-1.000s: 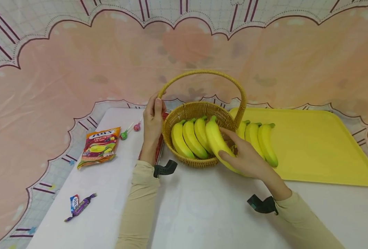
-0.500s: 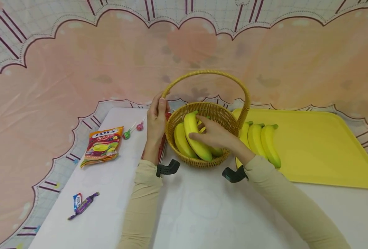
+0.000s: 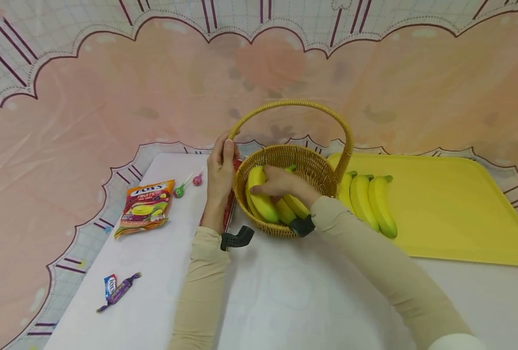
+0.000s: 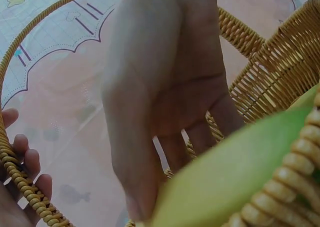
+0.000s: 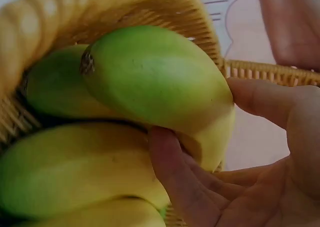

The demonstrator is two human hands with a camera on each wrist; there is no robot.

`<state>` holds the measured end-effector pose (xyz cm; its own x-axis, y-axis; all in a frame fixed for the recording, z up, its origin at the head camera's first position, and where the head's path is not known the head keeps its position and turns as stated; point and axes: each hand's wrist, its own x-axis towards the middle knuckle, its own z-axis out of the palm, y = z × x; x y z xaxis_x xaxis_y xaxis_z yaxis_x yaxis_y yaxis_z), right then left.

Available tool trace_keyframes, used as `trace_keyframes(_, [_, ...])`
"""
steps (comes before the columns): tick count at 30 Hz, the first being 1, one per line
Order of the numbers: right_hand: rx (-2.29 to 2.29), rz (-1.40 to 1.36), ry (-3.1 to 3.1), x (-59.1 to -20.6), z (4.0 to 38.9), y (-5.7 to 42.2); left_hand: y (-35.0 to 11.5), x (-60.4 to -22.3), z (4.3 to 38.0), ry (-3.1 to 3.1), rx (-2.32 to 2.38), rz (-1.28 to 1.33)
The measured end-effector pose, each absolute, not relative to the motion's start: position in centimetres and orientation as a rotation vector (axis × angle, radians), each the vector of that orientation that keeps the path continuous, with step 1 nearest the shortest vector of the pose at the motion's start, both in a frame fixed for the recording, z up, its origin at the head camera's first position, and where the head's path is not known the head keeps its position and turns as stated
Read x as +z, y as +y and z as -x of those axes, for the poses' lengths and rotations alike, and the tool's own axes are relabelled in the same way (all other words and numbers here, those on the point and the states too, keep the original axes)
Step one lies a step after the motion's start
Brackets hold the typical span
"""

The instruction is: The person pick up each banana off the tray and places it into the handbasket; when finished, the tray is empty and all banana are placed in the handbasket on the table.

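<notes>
In the head view a yellow wicker basket (image 3: 313, 167) stands upright with several bananas inside. My left hand (image 3: 219, 167) grips the left foot of its arched handle (image 3: 294, 103), and in the left wrist view the left fingertips (image 4: 32, 162) curl round the woven cane. Reaching over the rim, my right hand (image 3: 282, 183) holds a banana (image 3: 259, 192) at the basket's left side. The right wrist view shows thumb and fingers on either side of this banana (image 5: 160, 77), its green end toward the camera. Other bananas (image 5: 75, 167) lie beside and under it.
On the right is a yellow tray (image 3: 451, 209) with several bananas (image 3: 383, 206) at its left edge. To the left lie a candy bag (image 3: 146, 208), two lollipops (image 3: 179, 190) and two wrapped candies (image 3: 119, 290). A red object (image 3: 229, 209) sits behind the left wrist.
My right hand has carried the banana leftward and down, from above the basket's right side into its left side. The left hand keeps its hold on the handle.
</notes>
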<state>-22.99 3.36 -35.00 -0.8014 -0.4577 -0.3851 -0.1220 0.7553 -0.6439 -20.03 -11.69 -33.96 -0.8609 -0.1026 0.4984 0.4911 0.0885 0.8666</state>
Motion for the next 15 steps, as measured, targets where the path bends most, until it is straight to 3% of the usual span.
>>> trace_keyframes(15, [-0.762, 0.543, 2.53, -35.5, 22.6, 2.3, -11.7, -33.7, 20.0, -1.948, -1.822, 0.377])
